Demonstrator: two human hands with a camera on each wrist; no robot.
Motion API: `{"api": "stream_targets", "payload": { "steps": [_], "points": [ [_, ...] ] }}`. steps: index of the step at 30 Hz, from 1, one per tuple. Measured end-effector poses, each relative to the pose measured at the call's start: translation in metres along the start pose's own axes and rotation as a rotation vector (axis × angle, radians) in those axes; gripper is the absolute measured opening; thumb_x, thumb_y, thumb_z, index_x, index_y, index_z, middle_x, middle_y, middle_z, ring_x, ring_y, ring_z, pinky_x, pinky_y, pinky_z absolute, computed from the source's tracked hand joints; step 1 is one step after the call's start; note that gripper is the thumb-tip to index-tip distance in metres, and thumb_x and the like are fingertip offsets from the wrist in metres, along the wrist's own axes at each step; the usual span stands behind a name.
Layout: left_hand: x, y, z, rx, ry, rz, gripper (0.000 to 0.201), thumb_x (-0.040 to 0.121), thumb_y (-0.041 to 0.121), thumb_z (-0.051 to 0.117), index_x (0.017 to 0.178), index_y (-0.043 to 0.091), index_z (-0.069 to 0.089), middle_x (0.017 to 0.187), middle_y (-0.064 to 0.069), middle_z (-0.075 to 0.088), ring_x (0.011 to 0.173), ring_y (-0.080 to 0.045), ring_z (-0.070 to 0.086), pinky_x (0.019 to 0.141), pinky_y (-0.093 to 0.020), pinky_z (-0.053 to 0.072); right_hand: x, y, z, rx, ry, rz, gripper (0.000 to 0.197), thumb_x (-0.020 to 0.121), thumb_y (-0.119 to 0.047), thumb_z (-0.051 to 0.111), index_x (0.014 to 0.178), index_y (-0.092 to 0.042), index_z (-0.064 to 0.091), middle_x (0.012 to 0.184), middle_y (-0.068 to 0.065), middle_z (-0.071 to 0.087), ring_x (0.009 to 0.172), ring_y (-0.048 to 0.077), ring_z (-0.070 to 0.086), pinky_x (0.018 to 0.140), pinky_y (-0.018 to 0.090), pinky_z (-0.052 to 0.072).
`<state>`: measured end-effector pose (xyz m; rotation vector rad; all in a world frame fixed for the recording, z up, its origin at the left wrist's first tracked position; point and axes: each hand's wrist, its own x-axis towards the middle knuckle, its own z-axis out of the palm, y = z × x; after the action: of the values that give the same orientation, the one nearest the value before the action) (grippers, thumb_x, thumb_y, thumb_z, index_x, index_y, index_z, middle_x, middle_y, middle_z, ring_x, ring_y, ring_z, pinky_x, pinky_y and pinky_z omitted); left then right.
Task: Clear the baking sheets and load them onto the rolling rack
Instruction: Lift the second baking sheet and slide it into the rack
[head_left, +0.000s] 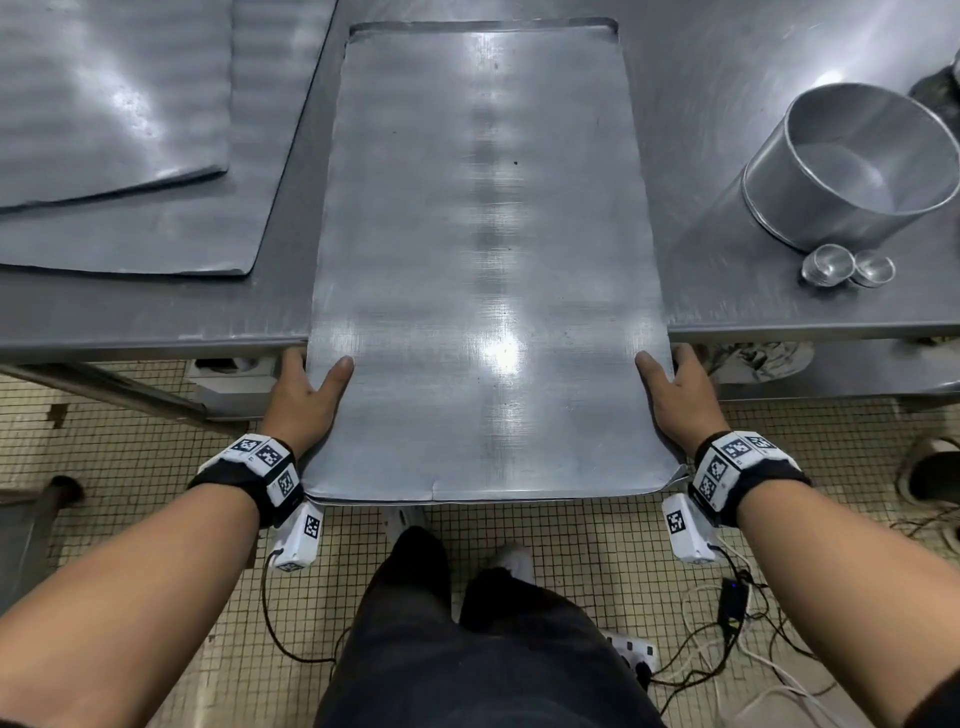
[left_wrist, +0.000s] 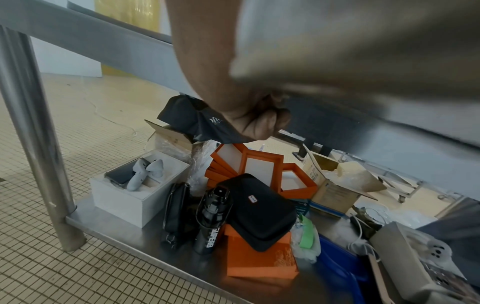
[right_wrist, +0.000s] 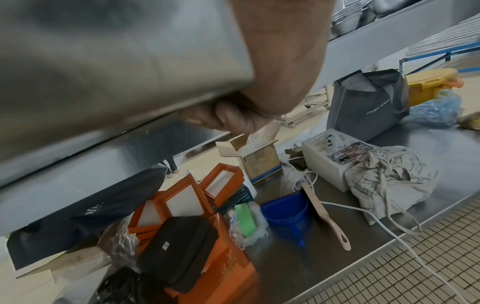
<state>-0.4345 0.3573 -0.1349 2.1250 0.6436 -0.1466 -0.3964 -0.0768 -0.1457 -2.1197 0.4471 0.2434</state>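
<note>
A long bare metal baking sheet (head_left: 483, 249) lies lengthwise on the steel table (head_left: 727, 156), its near end hanging past the front edge. My left hand (head_left: 306, 395) grips its left edge, thumb on top, fingers (left_wrist: 262, 123) curled underneath. My right hand (head_left: 675, 395) grips the right edge the same way, fingers (right_wrist: 226, 119) curled under the sheet (right_wrist: 116, 61). The sheet's underside (left_wrist: 363, 41) fills the top of the left wrist view. Two more sheets (head_left: 119, 156) are stacked at the table's left.
A round metal tin (head_left: 852, 166) and two small metal cups (head_left: 847, 266) stand at the right of the table. The lower shelf (left_wrist: 130, 236) holds boxes, bags and a blue scoop (right_wrist: 288, 209). Cables (head_left: 737, 623) lie on the tiled floor by my feet.
</note>
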Motion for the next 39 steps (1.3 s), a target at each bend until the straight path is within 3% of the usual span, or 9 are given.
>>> {"api": "stream_targets", "payload": {
  "steps": [10, 18, 23, 26, 27, 29, 32, 36, 39],
  "points": [
    [0.005, 0.003, -0.012, -0.027, 0.021, 0.049, 0.048, 0.086, 0.054, 0.067, 0.116, 0.019, 0.053, 0.114, -0.003, 0.065, 0.102, -0.022, 0.063, 0.092, -0.04, 0.051, -0.003, -0.006, -0.006, 0.033, 0.046, -0.048, 0.038, 0.091, -0.052, 0.063, 0.112, -0.022, 0.059, 0.107, -0.005, 0.068, 0.098, 0.017, 0.066, 0.089, 0.041, 0.054],
    [-0.002, 0.023, -0.03, -0.078, 0.055, 0.105, 0.056, 0.082, 0.057, 0.071, 0.115, 0.013, 0.06, 0.108, -0.001, 0.07, 0.096, -0.019, 0.067, 0.089, -0.038, 0.053, -0.01, -0.034, -0.03, 0.084, 0.082, -0.132, 0.035, 0.092, -0.034, 0.069, 0.116, -0.009, 0.066, 0.106, 0.005, 0.073, 0.09, 0.016, 0.069, 0.082, 0.029, 0.051],
    [-0.011, 0.035, -0.044, -0.121, 0.045, 0.117, 0.046, 0.082, 0.05, 0.074, 0.108, 0.012, 0.064, 0.098, -0.003, 0.074, 0.088, -0.02, 0.071, 0.085, -0.042, 0.058, -0.017, -0.045, -0.044, 0.114, 0.076, -0.153, 0.044, 0.087, -0.046, 0.071, 0.112, -0.01, 0.067, 0.105, 0.002, 0.073, 0.098, 0.018, 0.069, 0.092, 0.035, 0.053],
    [-0.025, 0.046, -0.052, -0.136, 0.078, 0.155, 0.035, 0.086, 0.042, 0.073, 0.104, 0.014, 0.063, 0.097, -0.003, 0.072, 0.088, -0.02, 0.069, 0.08, -0.033, 0.053, -0.028, -0.052, -0.05, 0.166, 0.067, -0.15, 0.03, 0.092, -0.037, 0.07, 0.106, -0.011, 0.067, 0.101, 0.002, 0.074, 0.088, 0.01, 0.069, 0.076, 0.017, 0.054],
    [-0.028, 0.049, -0.054, -0.138, 0.101, 0.174, 0.033, 0.086, 0.04, 0.073, 0.104, 0.014, 0.062, 0.096, -0.002, 0.071, 0.087, -0.019, 0.068, 0.078, -0.031, 0.051, -0.034, -0.057, -0.052, 0.168, 0.071, -0.16, 0.021, 0.093, -0.032, 0.069, 0.103, -0.013, 0.065, 0.097, 0.0, 0.072, 0.082, 0.003, 0.066, 0.067, 0.007, 0.049],
    [-0.033, 0.055, -0.062, -0.131, 0.132, 0.211, 0.033, 0.087, 0.038, 0.073, 0.105, 0.013, 0.061, 0.096, -0.003, 0.068, 0.085, -0.019, 0.066, 0.077, -0.03, 0.047, -0.039, -0.065, -0.056, 0.173, 0.084, -0.192, 0.015, 0.095, -0.025, 0.068, 0.103, -0.014, 0.065, 0.093, -0.002, 0.072, 0.076, -0.003, 0.061, 0.058, 0.0, 0.043],
    [-0.035, 0.06, -0.075, -0.128, 0.185, 0.253, 0.039, 0.083, 0.043, 0.075, 0.105, 0.013, 0.063, 0.098, -0.004, 0.07, 0.088, -0.022, 0.067, 0.08, -0.035, 0.051, -0.04, -0.079, -0.06, 0.217, 0.088, -0.243, 0.027, 0.091, -0.029, 0.072, 0.107, -0.007, 0.07, 0.098, 0.003, 0.076, 0.075, 0.001, 0.069, 0.068, 0.011, 0.054],
    [-0.041, 0.075, -0.094, -0.087, 0.266, 0.295, 0.035, 0.087, 0.042, 0.071, 0.103, 0.013, 0.063, 0.094, -0.002, 0.067, 0.085, -0.022, 0.063, 0.073, -0.031, 0.044, -0.04, -0.109, -0.068, 0.208, 0.129, -0.3, 0.043, 0.08, -0.049, 0.073, 0.104, -0.013, 0.074, 0.095, -0.005, 0.077, 0.091, 0.014, 0.073, 0.092, 0.044, 0.057],
    [-0.043, 0.09, -0.112, -0.116, 0.317, 0.33, 0.028, 0.09, 0.037, 0.069, 0.097, 0.011, 0.063, 0.089, -0.004, 0.067, 0.081, -0.024, 0.064, 0.069, -0.03, 0.044, -0.033, -0.139, -0.073, 0.174, 0.152, -0.357, 0.044, 0.077, -0.055, 0.074, 0.099, -0.017, 0.074, 0.092, -0.006, 0.077, 0.093, 0.017, 0.073, 0.092, 0.048, 0.056]
  ]
}}
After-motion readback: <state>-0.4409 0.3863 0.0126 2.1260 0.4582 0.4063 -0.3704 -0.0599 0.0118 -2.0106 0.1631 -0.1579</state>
